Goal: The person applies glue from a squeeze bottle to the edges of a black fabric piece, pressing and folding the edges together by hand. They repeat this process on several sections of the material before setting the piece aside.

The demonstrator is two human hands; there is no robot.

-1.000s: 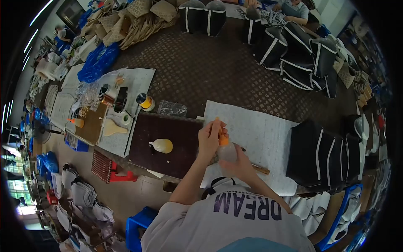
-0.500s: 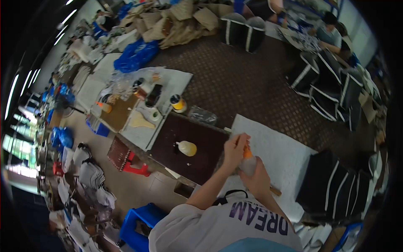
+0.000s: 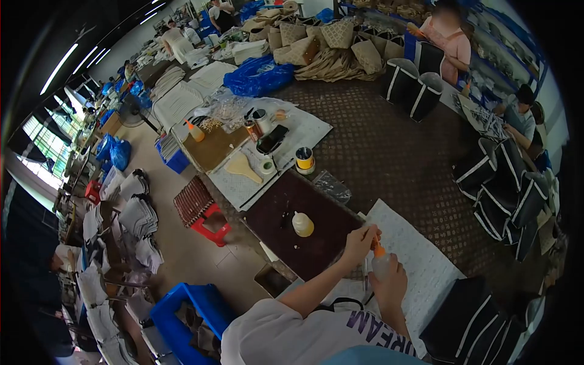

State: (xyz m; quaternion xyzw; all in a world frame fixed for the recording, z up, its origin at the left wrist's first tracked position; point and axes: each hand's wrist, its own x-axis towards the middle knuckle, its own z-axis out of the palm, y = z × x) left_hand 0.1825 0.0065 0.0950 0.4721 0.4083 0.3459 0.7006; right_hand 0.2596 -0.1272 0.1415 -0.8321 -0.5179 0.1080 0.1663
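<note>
My right hand (image 3: pixel 392 283) is wrapped around a translucent squeeze bottle (image 3: pixel 381 265) with an orange nozzle (image 3: pixel 379 250). Fingers of my left hand (image 3: pixel 360 244) are pinched at the top of that nozzle; the exact contact is partly hidden. Both hands are above the white, paper-like sheet (image 3: pixel 417 258) at the table's right part. Left of them, a second squeeze bottle (image 3: pixel 302 225), pale yellow with a white top, rests on the dark red-brown board (image 3: pixel 280 210).
A yellow-labelled can (image 3: pixel 305 160) stands beyond the board, beside a clear plastic bag (image 3: pixel 332 186). Black bags with white trim (image 3: pixel 468 322) sit at the right. A red stool (image 3: pixel 213 226) and a blue crate (image 3: pixel 182 310) are left of me. Co-workers (image 3: pixel 447 42) are across the table.
The view has swung, so the scene sits lower and further right. My hands still hold the orange-nozzled bottle, with the left fingers at its top.
</note>
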